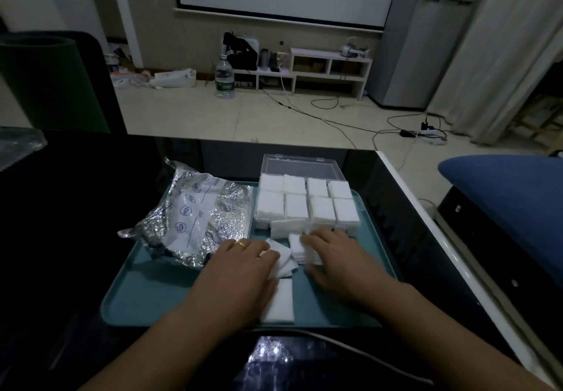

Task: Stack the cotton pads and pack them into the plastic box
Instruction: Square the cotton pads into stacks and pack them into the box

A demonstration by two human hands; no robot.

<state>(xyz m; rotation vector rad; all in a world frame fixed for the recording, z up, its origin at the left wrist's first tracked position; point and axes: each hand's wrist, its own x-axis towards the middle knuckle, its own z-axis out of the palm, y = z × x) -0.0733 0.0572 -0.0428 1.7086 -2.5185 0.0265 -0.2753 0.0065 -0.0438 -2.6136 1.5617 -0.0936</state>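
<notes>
A clear plastic box (304, 165) stands at the back of a teal tray (152, 293), its lid open behind it. Several stacks of white cotton pads (304, 205) fill it in two rows. In front of the box lie loose cotton pads (286, 228). My right hand (332, 264) grips a small stack of pads (297, 247) between thumb and fingers. My left hand (243, 269) lies flat on a few spread pads (285, 261). One more pad (278, 305) lies near the tray's front edge, partly under my left hand.
A crumpled silver foil bag (195, 223) covers the tray's left back part. The tray sits on a black glossy table (61, 208) with a white right edge. A blue cushioned seat (502, 195) stands to the right. Cables and a water bottle (224, 78) are on the floor beyond.
</notes>
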